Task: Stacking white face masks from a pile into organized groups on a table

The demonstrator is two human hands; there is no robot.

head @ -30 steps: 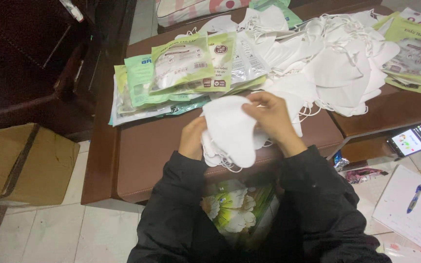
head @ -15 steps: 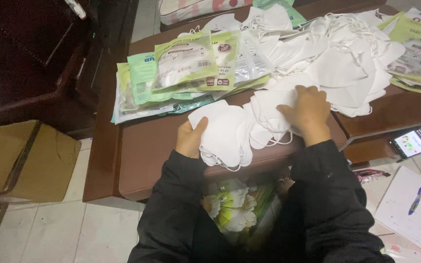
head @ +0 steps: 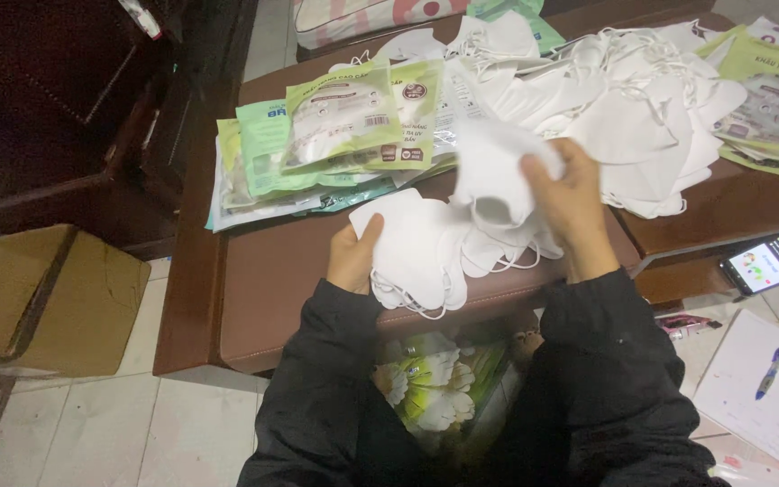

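Head view, only view. Left hand [head: 352, 261], centre of the frame, is closed on a stack of white face masks [head: 416, 252], thumb on top and fingers hidden beneath; the stack rests on the near edge of the brown table [head: 263, 289], which probably keeps the pieces aligned. Right hand [head: 570, 207], just right of centre, grips a single white mask [head: 493, 176] raised a little above the stack, thumb over its right side. The mask's lower edge overlaps the stack, so it is probably being brought over the others.

Upper right: a loose heap of masks [head: 642, 117], ear loops tangled, near the right hand. Upper middle: flat green-and-clear packets [head: 344, 126], fanned and overlapping, a mask showing through each window. More packets [head: 768, 99] at the far right edge.

Lower left: cardboard box [head: 47, 298] on the tiled floor. Right edge: a lit phone [head: 773, 261] on a lower ledge. Lower right: paper sheet with a blue pen [head: 771, 372]. Bottom centre, between the dark sleeves: a green patterned bag [head: 439, 388], contents unclear.
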